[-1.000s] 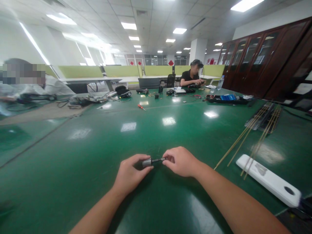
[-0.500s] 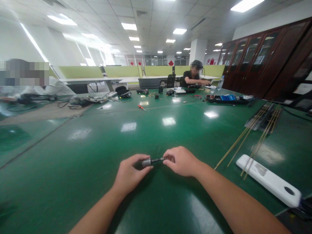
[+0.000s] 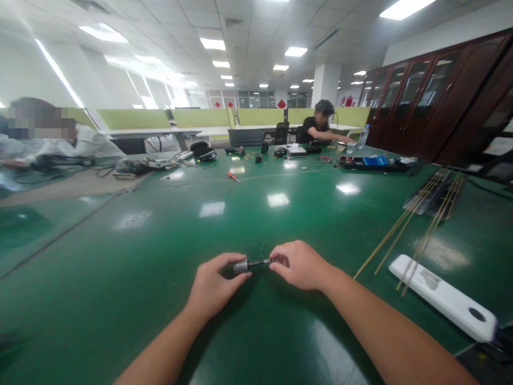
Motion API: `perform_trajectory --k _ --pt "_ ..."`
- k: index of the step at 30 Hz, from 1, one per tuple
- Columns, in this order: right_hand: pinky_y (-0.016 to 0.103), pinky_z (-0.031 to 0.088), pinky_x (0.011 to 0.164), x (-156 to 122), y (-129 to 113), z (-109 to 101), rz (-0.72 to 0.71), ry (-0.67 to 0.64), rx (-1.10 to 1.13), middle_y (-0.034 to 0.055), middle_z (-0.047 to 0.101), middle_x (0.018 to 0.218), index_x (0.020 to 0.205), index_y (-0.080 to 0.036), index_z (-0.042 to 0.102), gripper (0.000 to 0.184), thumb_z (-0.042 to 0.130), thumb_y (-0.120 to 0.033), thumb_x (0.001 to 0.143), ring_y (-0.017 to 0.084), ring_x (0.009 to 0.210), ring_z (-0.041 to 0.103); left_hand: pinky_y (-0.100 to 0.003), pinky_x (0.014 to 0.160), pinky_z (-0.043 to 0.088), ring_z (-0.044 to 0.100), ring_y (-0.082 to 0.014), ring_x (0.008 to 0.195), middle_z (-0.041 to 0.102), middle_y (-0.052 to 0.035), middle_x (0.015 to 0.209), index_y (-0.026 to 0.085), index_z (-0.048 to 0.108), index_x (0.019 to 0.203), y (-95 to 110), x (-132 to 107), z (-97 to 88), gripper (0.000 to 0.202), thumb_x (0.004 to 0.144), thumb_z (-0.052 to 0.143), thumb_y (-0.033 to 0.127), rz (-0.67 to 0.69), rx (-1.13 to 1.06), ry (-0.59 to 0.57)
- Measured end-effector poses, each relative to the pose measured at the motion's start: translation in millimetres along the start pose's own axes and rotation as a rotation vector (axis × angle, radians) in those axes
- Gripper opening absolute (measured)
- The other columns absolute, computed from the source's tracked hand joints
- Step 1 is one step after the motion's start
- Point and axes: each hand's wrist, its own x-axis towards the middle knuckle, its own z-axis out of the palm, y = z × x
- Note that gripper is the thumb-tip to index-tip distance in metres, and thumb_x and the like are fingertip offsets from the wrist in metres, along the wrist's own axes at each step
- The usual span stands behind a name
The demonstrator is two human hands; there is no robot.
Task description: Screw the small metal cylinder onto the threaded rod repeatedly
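A small grey metal cylinder with a thin dark shaft (image 3: 250, 264) is held just above the green table (image 3: 160, 240), between both hands. My left hand (image 3: 212, 286) pinches the thick grey end. My right hand (image 3: 298, 264) pinches the tip of the dark shaft with closed fingers. Both forearms reach in from the bottom edge.
A white flat device (image 3: 443, 297) lies at the right, with several thin brass rods (image 3: 404, 227) beside a dark tray. A red screwdriver (image 3: 232, 176), tools and cables lie far back. One person sits at the far end, another at the left.
My hands and the small part stay put. The person at the far end has stretched an arm out to the right along the table.
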Motion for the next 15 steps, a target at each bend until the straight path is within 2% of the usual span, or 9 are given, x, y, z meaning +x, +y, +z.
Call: perform_trajectory --k 9,15 --pt "0.024 0.039 0.062 -0.5 -2.0 -5.0 0.023 -0.009 -0.01 0.0012 0.071 0.077 0.095 -0.02 0.072 0.016 0.062 -0.028 0.086 0.013 0.066 0.061 -0.036 0.088 0.056 0.071 -0.0229 0.09 0.075 -0.0033 0.095 0.023 0.073 0.097 1.5 0.7 -2.0 0.026 0.074 0.076 0.035 -0.002 0.002 0.008" --pt "0.024 0.04 0.063 -0.3 -1.8 -5.1 0.015 -0.014 -0.014 0.0011 0.072 0.079 0.097 -0.02 0.072 0.017 0.063 -0.03 0.086 0.013 0.068 0.061 -0.037 0.088 0.055 0.07 -0.0239 0.088 0.075 -0.0042 0.094 0.022 0.073 0.098 -0.6 2.6 -6.1 0.031 0.075 0.076 0.041 -0.066 0.004 0.041"
